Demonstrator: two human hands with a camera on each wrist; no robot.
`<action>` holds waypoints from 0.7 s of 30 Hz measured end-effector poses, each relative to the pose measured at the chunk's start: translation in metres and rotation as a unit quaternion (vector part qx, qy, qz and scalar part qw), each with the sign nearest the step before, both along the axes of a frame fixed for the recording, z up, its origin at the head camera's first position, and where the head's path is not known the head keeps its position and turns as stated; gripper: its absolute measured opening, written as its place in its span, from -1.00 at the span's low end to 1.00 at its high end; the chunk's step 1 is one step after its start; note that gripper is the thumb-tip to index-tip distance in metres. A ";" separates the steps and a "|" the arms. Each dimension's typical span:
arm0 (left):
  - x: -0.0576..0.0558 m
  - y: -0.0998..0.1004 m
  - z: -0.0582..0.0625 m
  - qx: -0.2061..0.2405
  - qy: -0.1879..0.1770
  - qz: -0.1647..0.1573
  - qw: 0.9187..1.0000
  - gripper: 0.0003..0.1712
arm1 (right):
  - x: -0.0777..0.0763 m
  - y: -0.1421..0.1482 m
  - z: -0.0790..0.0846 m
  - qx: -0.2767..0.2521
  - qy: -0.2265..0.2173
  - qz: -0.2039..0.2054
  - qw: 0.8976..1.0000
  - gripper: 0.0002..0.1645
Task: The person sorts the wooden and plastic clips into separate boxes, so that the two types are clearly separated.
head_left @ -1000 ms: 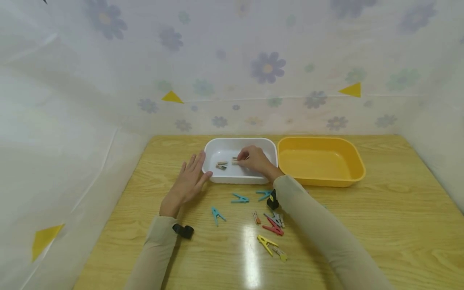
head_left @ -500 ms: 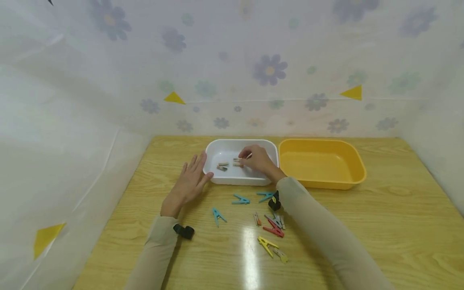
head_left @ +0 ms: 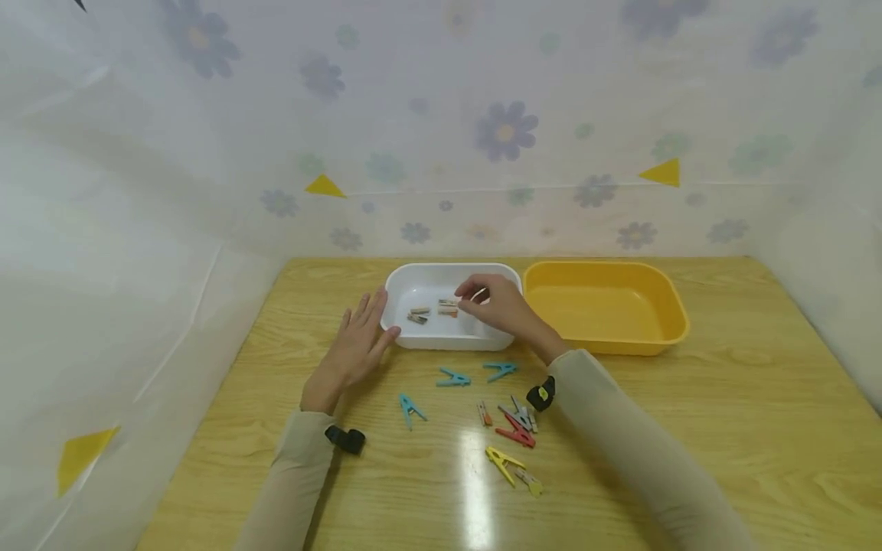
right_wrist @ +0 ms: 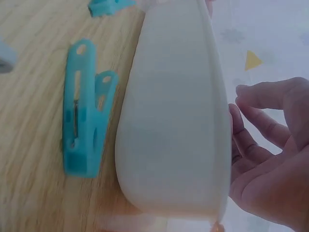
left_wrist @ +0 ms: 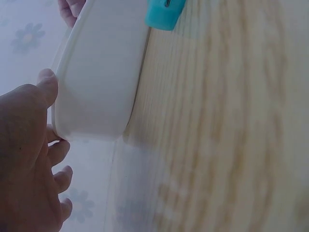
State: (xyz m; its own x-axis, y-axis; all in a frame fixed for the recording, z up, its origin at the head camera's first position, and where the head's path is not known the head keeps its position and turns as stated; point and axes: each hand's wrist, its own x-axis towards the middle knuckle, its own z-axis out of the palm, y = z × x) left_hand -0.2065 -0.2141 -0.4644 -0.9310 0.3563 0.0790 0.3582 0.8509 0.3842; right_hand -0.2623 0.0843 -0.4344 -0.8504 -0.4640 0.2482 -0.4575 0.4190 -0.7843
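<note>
A: Near to far, what has changed?
B: A V-shaped yellow plastic clip (head_left: 494, 455) lies nearest on the wood-grained table (head_left: 758, 428); beyond, the left hand (head_left: 354, 348) rests, fingers spread, against the glossy white tray (head_left: 451, 343).
A: And the right hand (head_left: 503, 306)?
B: It has drawn back slightly, loosely curved, holding nothing visible; four slim wooden clothespins (head_left: 448, 303) lie inside the white tray, the orange-tipped one apparently just released. Immediately right stands the yellow tray (head_left: 606, 347), smooth and round-cornered.

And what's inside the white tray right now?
In the white tray, two small clips lie toward the left and two more clips near the right hand. Whatever that hand hides there can't be seen.
</note>
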 end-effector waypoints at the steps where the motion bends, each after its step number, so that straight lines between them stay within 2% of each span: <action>1: 0.000 -0.001 0.000 0.000 0.000 -0.001 1.000 -0.13 | 0.003 0.002 0.002 -0.003 -0.002 0.003 1.000 -0.84; 8: -0.001 -0.005 -0.001 0.004 0.004 -0.002 1.000 -0.13 | 0.026 0.016 0.006 -0.003 -0.015 0.011 1.000 -0.83; 14: -0.002 -0.006 -0.002 0.005 0.003 -0.002 1.000 -0.13 | 0.044 0.030 0.007 -0.025 -0.004 0.013 1.000 -0.83; 21: -0.007 -0.006 -0.002 -0.004 0.008 -0.002 1.000 -0.13 | 0.065 0.042 0.005 -0.045 -0.018 0.021 0.999 -0.84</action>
